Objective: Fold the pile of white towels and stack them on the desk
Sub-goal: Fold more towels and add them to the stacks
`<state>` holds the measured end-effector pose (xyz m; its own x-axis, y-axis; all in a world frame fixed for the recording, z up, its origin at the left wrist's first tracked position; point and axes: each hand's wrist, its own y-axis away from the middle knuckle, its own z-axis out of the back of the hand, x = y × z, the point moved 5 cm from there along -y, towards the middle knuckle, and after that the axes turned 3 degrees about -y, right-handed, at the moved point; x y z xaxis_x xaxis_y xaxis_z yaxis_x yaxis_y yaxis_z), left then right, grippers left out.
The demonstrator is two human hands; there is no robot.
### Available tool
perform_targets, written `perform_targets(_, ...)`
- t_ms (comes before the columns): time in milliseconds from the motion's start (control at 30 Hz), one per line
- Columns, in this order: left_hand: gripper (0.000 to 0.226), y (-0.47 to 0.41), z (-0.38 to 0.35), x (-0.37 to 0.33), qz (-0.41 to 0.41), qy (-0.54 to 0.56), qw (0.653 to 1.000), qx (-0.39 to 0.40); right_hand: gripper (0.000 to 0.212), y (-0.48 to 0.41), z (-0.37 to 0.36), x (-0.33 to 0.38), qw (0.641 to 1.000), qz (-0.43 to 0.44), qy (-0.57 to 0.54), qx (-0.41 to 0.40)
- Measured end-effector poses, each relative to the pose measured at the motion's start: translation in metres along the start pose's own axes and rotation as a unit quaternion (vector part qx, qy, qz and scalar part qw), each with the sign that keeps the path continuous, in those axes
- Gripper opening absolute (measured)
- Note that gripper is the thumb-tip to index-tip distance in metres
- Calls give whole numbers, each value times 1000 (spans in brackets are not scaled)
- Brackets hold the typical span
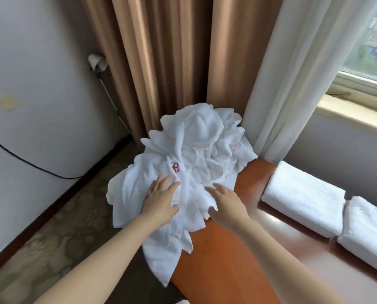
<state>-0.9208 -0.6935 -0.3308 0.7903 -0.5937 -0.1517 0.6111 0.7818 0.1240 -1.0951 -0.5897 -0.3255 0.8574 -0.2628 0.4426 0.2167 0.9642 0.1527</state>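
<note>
— On the desk, at its far end, what lies there?
— A loose pile of white towels, crumpled, up against the brown curtain. Its near edge hangs over the desk's left side toward the floor.
— And the hands?
— Both are on the pile's near part. The left hand lies flat, fingers straight and spread, just below a red mark stitched on one towel. The right hand rests beside it, palm down, fingers straight too.
— So neither grip holds anything?
— Each grip is wide; the fingers lie on cloth and curl round nothing.
— Anything folded?
— Two folded towels, side by side at the desk's right, below the window. Whether they touch each other, I cannot tell. Bare desk lies between them and the pile.
— What else?
— A white curtain hangs right of the brown one, beside the pile's far corner, and a black cable runs across the left wall.
</note>
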Motion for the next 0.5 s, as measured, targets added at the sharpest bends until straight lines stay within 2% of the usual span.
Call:
perform_targets(167,71,-11,-1,33,7,34,999,27,60,-38,-15,32,999,-9,-50,16)
perform_targets(300,68,-24,3,40,-9,58,998,11,49,-59,-27,41,989,-51,-141,3)
perform_targets(400,76,-31,3,41,-7,49,999,8,48,-69,-36,44,967,-100,-235,-7)
perform_targets(500,77,-37,-1,40,-15,26,999,14,56,-76,-40,48,927,-139,-346,-45)
